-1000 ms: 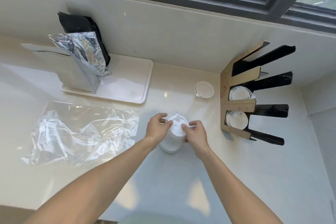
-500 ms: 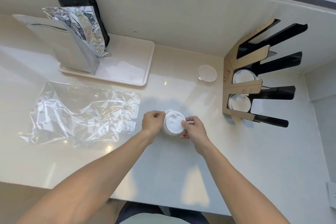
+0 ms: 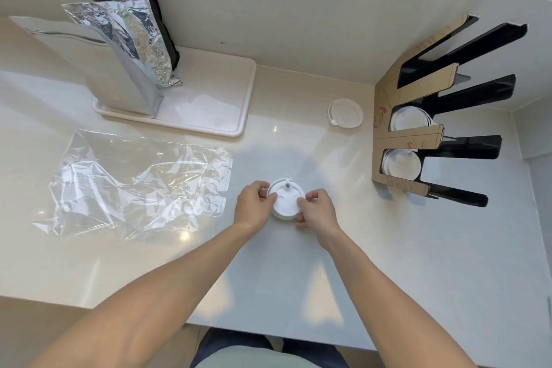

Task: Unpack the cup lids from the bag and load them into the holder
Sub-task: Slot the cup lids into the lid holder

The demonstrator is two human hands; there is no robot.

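Observation:
A stack of white cup lids [image 3: 286, 199] stands on the counter, seen from straight above. My left hand [image 3: 254, 207] grips its left edge and my right hand [image 3: 316, 209] pinches its right edge. The clear plastic bag [image 3: 137, 185] lies flat and empty-looking to the left. The cardboard-and-black lid holder [image 3: 412, 140] stands at the right, with white lids in its two lower slots [image 3: 401, 166]. A single lid [image 3: 346, 113] lies loose on the counter near the holder.
A white tray [image 3: 215, 104] at the back left carries foil pouches [image 3: 131, 48] and a black pouch. The wall runs behind; the counter's front edge is below my forearms.
The view has tilted down over the stack, which now looks like a flat disc. My hands stay on the lid stack, about where they were on the counter.

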